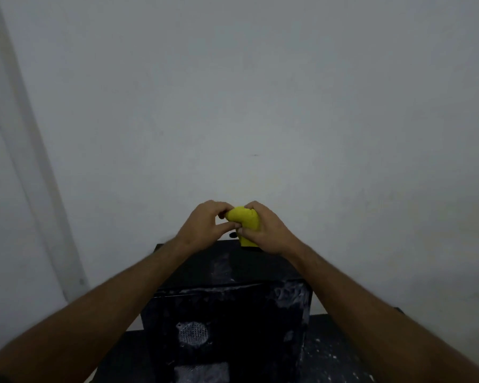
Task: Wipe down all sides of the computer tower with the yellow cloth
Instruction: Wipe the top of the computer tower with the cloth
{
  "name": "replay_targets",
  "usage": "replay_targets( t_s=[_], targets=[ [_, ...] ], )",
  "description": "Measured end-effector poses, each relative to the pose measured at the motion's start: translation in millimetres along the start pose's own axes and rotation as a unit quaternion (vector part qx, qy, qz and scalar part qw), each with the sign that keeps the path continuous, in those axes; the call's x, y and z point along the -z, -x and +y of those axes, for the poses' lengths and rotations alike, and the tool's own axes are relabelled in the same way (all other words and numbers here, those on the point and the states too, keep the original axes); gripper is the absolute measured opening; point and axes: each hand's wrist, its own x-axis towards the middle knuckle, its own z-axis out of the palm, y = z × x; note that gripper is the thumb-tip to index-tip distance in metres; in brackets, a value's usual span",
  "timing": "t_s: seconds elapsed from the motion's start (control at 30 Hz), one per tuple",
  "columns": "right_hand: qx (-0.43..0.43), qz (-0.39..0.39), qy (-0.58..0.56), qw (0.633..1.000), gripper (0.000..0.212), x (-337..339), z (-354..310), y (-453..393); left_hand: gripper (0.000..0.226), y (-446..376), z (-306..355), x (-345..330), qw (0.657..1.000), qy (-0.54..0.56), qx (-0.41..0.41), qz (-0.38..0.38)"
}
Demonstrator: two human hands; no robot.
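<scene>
Over the far top edge of the dusty computer tower [227,299], left hand [202,225] and right hand [263,230] both grip the bunched yellow cloth [245,221], pale wall [260,92] behind.

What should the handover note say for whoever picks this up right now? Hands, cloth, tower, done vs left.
Left hand: fingers pinch one end of the yellow cloth.
Right hand: grips the bunched cloth, held up over the far top edge of the computer tower; whether it touches the case cannot be told.
Tower: black, stands on a dark table against the white wall; the near face with the round vent grille faces the camera.
Done: unclear; pale dusty smears show on the top and near face.
Left: likely all sides need wiping.
</scene>
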Motion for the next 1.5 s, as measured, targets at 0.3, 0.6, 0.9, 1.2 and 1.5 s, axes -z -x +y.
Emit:
replay_targets(
  t_s=[0.3, 0.6, 0.9, 1.2, 1.5],
  targets=[
    [-0.137, 0.005, -0.231, 0.963, 0.032, -2, -37, -10, 0.060, 6, -11, -29, 0.994, 0.031, 0.100, -0.012],
    [-0.170, -0.111, 0.017, 0.979, 0.026, 1, -5, -8, 0.057, 24, -43, 0, 0.978, 0.017, 0.169, -0.119],
    [-0.156, -0.206, 0.111, 0.960, 0.036, -7, 43, -24, 0.051, 95, -136, 15, 0.932, -0.207, 0.290, -0.066],
    [-0.101, -0.200, 0.239, 0.945, 0.031, -37, 60, -66, 0.047, 100, -145, 7, 0.932, -0.191, 0.308, -0.021],
    [-0.095, -0.271, 0.288, 0.914, 0.033, -37, 49, -79, 0.071, 102, -144, 8, 0.929, -0.185, 0.319, -0.024]
  ],
)
